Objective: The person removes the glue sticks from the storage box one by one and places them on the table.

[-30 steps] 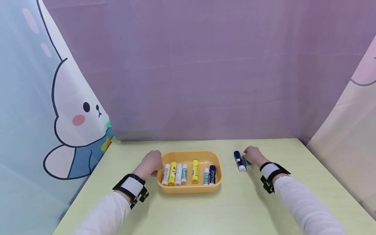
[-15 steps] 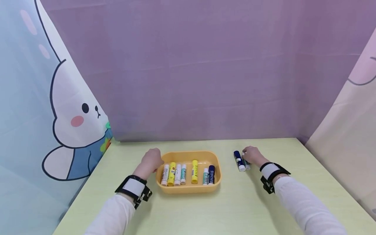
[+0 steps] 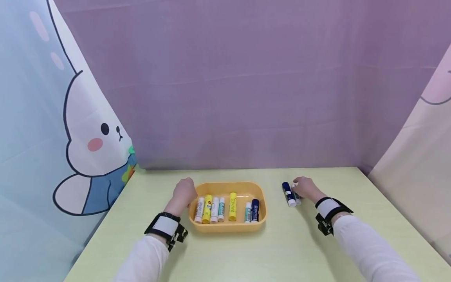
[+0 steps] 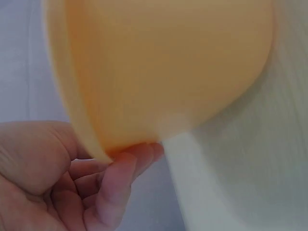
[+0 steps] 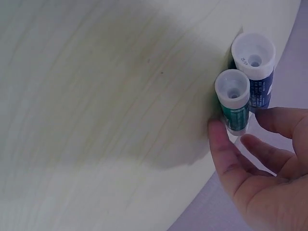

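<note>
At its left end, a yellow-orange plastic tray (image 3: 229, 227) has its rim pinched by my left hand (image 3: 184, 192); the left wrist view shows fingers (image 4: 115, 185) at the rim's edge. Right of the tray, two glue sticks lie side by side on the table. My right hand (image 3: 305, 188) holds the far end of the smaller, green-labelled glue stick (image 5: 236, 117), a finger along one side. Its thumb tip reaches the end of the dark blue glue stick (image 5: 261, 91). Both sticks have white ends facing the wrist camera.
Inside the tray lie several glue sticks: yellow ones (image 3: 233, 206), white ones (image 3: 214, 210), small teal-and-white ones (image 3: 248, 212) and a dark blue one (image 3: 255, 210). A purple cloth (image 3: 225, 86) hangs behind the pale green table (image 3: 246, 258).
My left wrist and forearm have shifted slightly to the right, while that hand stays at the tray's left end. The right hand stays by the same two glue sticks, almost unmoved.
</note>
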`<state>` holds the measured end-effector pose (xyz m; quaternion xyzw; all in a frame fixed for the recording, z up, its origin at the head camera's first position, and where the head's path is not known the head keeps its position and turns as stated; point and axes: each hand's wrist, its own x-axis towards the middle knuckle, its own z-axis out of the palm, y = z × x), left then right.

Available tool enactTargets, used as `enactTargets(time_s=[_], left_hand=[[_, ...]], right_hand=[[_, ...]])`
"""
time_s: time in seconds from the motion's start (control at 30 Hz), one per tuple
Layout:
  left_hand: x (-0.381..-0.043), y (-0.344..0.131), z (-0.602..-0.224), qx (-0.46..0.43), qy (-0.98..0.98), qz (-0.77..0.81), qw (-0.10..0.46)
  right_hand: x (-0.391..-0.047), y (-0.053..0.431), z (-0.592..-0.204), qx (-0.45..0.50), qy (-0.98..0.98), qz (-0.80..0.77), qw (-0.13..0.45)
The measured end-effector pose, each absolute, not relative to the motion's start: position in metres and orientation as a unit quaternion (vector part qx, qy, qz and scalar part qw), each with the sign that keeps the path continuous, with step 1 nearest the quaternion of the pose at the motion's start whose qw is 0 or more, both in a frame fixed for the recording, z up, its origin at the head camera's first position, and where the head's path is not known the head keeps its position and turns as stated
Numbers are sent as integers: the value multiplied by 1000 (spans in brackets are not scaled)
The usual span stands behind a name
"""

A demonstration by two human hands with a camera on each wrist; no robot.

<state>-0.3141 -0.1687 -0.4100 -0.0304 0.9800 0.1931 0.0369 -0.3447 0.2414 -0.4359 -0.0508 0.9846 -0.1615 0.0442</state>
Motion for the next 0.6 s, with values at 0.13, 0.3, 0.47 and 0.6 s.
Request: enactTargets(time_s=[0.13,0.3,0.47,0.6], left_hand=[[-312,-168,-412,-32,980,192,28],[-310,-168,-411,-33,980,196,22],[-310,-168,-412,-36,980,195,17],[-310,-167,-414,-33,982,188,5]], right_hand=[[-344,242,-437,-57,985,-161,37],[-344,240,-434,-64,983,-170,27],[-341,234,-424,-66,977,-201,11],[-341,227,-413,-78,974,-212,-16]])
